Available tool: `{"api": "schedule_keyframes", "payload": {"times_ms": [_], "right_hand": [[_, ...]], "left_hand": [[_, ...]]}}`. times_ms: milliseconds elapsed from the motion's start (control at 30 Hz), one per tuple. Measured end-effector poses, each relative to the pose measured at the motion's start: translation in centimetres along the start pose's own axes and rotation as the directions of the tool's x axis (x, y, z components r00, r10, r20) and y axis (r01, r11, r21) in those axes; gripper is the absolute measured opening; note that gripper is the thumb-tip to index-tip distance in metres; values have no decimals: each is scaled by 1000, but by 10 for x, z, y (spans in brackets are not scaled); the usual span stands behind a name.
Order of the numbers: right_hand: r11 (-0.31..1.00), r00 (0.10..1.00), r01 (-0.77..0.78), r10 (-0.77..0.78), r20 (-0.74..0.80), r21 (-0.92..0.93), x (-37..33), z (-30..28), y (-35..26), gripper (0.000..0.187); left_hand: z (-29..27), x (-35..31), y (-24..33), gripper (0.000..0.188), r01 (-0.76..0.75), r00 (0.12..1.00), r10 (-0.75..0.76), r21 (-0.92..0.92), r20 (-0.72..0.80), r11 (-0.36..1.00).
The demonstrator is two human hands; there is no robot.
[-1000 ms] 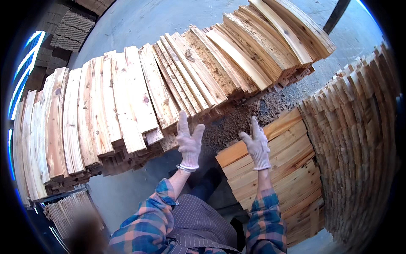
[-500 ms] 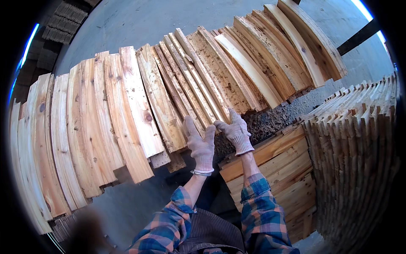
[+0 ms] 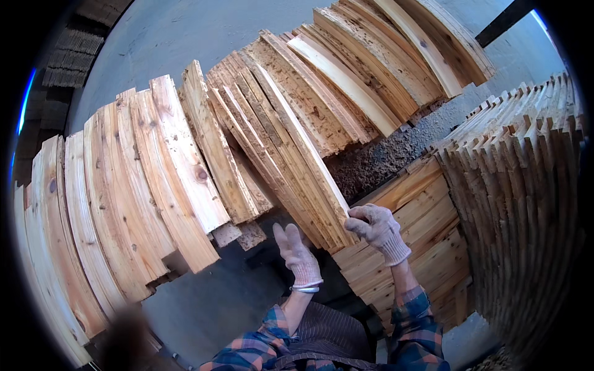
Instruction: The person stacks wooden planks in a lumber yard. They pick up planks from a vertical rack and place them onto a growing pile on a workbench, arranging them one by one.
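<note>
Several narrow wooden boards (image 3: 291, 167) stand on edge side by side, their near ends sticking out toward me past the boards around them. My right hand (image 3: 376, 230), in a pale knit glove, pinches the near end of the rightmost of these boards. At the left of the same group is my left hand (image 3: 298, 255), gloved alike, with fingers stretched upward and holding nothing. Whether its fingertips touch the leftmost board I cannot tell. A bark-edged board (image 3: 213, 145) leans just left of the group.
Flat pale boards (image 3: 145, 179) lie in a row on the left. Thick boards (image 3: 371, 68) continue the row at far right. A low wooden stack (image 3: 414, 229) and a tall stack of thin boards (image 3: 513, 216) stand at the right. Wood debris (image 3: 383, 167) lies between them and the row.
The narrow boards in the middle have been drawn together and pulled toward me. My right hand has moved right and nearer, closing on a board end; my left hand has come nearer too.
</note>
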State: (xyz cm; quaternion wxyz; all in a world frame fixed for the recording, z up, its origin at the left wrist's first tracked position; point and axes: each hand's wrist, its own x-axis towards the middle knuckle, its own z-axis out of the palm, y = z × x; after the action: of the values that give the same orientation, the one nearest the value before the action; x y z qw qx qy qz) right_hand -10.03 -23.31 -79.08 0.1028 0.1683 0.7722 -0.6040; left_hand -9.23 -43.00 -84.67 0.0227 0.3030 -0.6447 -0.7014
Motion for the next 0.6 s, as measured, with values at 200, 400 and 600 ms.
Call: {"api": "schedule_keyframes", "payload": {"times_ms": [200, 400, 600], "right_hand": [[844, 978, 166, -75, -195, 509, 90, 42, 5, 50], [887, 951, -119, -28, 309, 446, -12, 46, 59, 115], [826, 985, -144, 68, 156, 546, -89, 69, 120, 56]], "left_hand": [[23, 73, 9, 44, -237, 910, 136, 222, 392, 946], [-47, -16, 46, 47, 172, 830, -340, 378, 442, 910], [-121, -44, 14, 51, 140, 653, -480, 530, 585, 837]]}}
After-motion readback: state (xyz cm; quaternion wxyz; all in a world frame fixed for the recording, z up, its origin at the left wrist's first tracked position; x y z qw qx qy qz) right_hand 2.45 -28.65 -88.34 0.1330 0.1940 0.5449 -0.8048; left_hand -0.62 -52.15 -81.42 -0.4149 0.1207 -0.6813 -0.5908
